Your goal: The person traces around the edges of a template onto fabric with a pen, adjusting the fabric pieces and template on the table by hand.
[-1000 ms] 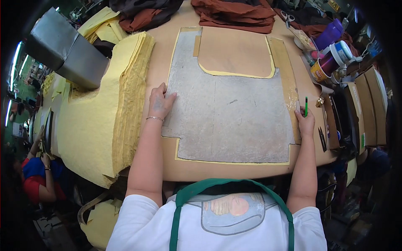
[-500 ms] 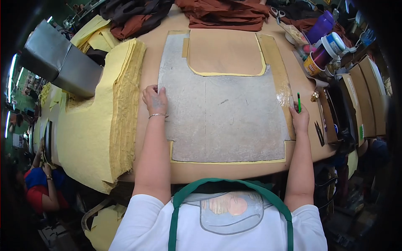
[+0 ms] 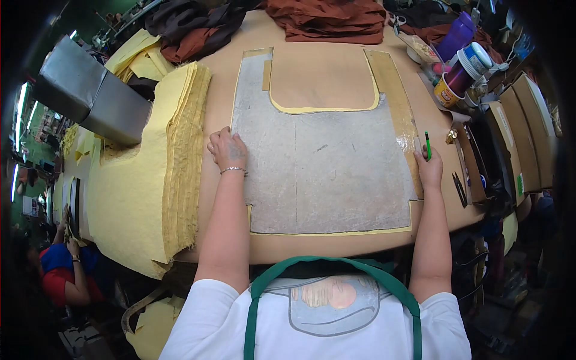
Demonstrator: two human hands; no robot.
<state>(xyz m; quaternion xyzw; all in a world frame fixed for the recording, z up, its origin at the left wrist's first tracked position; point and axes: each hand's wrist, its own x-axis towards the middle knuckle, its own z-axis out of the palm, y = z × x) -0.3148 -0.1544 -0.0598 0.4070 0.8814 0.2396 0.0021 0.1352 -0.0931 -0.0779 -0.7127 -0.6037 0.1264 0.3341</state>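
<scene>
A grey pattern board point(image 3: 324, 174) with a U-shaped cutout at its far side lies on a yellow fabric sheet point(image 3: 330, 231), which shows as a thin rim around the cutout and near edge. My left hand point(image 3: 230, 150) is at the board's left edge, fingers bent and closed around the edge, thumb side over the board. My right hand point(image 3: 430, 169) rests at the right edge, its fingers closed on a green pencil point(image 3: 428, 146) that points up. Brown tape point(image 3: 393, 96) covers the board's right strip.
Left stands a thick stack of yellow fabric point(image 3: 138, 180) with grey metal blocks point(image 3: 96, 90) on it. Brown cloth point(image 3: 327, 21) lies at the back. Jars point(image 3: 468, 66), dark snips point(image 3: 459, 190) and cardboard boxes point(image 3: 522, 132) are on the right. A co-worker point(image 3: 66, 276) is at far left.
The fingers of my left hand have bunched up more at the board's left edge. My right hand keeps the pencil in nearly the same place. The view has shifted slightly.
</scene>
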